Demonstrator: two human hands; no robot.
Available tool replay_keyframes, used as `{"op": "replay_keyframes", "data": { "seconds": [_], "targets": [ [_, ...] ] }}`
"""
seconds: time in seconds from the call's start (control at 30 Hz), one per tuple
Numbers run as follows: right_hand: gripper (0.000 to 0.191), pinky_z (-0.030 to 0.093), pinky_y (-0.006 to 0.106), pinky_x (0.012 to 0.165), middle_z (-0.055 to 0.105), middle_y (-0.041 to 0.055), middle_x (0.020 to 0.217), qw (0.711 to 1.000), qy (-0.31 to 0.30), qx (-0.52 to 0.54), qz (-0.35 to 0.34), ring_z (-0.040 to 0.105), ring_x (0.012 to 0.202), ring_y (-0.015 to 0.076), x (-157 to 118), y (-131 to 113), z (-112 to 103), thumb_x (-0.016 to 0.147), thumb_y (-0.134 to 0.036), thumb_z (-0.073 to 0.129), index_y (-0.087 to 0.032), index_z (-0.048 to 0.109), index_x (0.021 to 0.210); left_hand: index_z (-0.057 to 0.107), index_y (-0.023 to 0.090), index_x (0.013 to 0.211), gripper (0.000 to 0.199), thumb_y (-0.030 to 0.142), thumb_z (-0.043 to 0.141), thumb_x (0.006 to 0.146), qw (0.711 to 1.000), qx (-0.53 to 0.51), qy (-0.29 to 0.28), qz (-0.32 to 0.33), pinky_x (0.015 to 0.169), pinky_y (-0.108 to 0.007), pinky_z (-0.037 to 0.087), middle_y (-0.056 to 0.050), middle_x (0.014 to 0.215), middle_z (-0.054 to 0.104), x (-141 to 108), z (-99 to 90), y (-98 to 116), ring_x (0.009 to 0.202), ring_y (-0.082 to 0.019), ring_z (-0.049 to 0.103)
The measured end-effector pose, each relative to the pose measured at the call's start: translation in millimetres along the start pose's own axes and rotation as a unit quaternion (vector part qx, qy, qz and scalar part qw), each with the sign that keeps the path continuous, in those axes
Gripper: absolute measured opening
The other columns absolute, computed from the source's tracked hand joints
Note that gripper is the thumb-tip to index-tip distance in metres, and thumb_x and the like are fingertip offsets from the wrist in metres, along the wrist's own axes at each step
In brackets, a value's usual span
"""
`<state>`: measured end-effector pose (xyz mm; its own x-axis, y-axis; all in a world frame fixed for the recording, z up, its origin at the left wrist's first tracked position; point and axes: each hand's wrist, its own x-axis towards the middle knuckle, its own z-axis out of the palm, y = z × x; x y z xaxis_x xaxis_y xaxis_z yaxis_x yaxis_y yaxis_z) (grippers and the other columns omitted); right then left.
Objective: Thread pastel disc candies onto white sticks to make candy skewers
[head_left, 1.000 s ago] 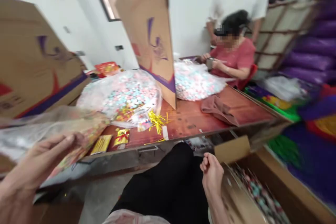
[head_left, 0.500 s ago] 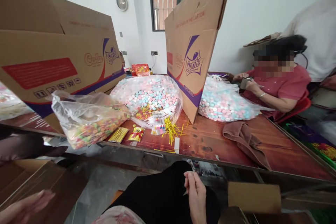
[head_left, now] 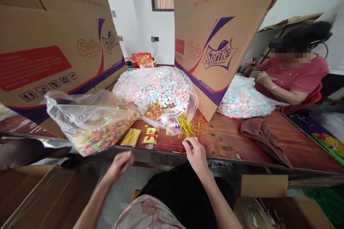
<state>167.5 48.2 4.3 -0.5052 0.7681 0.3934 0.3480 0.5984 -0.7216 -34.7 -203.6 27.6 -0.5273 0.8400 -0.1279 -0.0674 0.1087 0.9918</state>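
My left hand (head_left: 120,166) is in the air before the table's front edge, its fingers curled and no object showing in them. At the table edge my right hand (head_left: 196,154) has thumb and fingertips pressed together; whatever they may hold is too small to make out. Just beyond it lie loose gold twist ties (head_left: 187,126) and a small printed clear packet (head_left: 173,128). Two flat packs, one of gold twist ties (head_left: 131,137) and one with a red ribbon print (head_left: 151,136), lie between the hands. Behind them spreads an open clear bag of pastel candies (head_left: 166,87), with ring candies (head_left: 154,111) and white sticks (head_left: 163,118).
A clear bag of ring-shaped candies (head_left: 107,132) overhangs the front edge at left. Tall cartons stand left (head_left: 53,39) and right (head_left: 212,35) of the pastel candies. Further right are another candy bag (head_left: 242,102), a brown cloth (head_left: 262,137) and a seated person (head_left: 303,75).
My right hand has risen from my lap to the table edge beside the twist ties. My left hand has come in from the lower left, its fingers now curled. The view has tilted down.
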Motion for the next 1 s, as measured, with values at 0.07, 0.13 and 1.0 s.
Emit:
{"op": "replay_keyframes", "data": {
  "seconds": [0.07, 0.13, 1.0],
  "targets": [
    [0.025, 0.049, 0.036, 0.081, 0.071, 0.0116, 0.094, 0.996, 0.002, -0.088, -0.01, 0.065, 0.088, 0.0258, 33, -8, 19, 0.099, -0.036, 0.05, -0.018, 0.066, 0.098, 0.06, 0.016, 0.063, 0.051, 0.059, 0.059, 0.09, 0.994, 0.035, -0.079, 0.073, 0.057, -0.026, 0.044, 0.0, 0.055, 0.052, 95, 27.5, 31, 0.053, -0.012, 0.049],
    [0.027, 0.047, 0.041, 0.088, 0.07, 0.0169, 0.106, 0.982, -0.008, -0.191, 0.011, 0.064, 0.101, 0.0312, 65, -19, 39, 0.098, -0.037, 0.054, -0.016, 0.065, 0.109, 0.063, 0.017, 0.065, 0.044, 0.052, 0.059, 0.091, 0.968, 0.125, -0.137, 0.166, 0.059, -0.025, 0.041, -0.001, 0.06, 0.057, 181, 58.8, 61, 0.057, -0.012, 0.05],
    [0.027, 0.044, 0.027, 0.064, 0.071, 0.0019, 0.072, 0.966, -0.049, -0.012, 0.253, 0.063, 0.07, 0.019, 113, -13, 82, 0.08, -0.035, 0.066, -0.014, 0.079, 0.093, 0.075, 0.015, 0.094, 0.029, 0.033, 0.055, 0.085, 0.943, 0.28, -0.079, 0.161, 0.076, -0.03, 0.049, -0.008, 0.093, 0.077, 279, 31.1, 42, 0.081, -0.02, 0.066]
  ]
}}
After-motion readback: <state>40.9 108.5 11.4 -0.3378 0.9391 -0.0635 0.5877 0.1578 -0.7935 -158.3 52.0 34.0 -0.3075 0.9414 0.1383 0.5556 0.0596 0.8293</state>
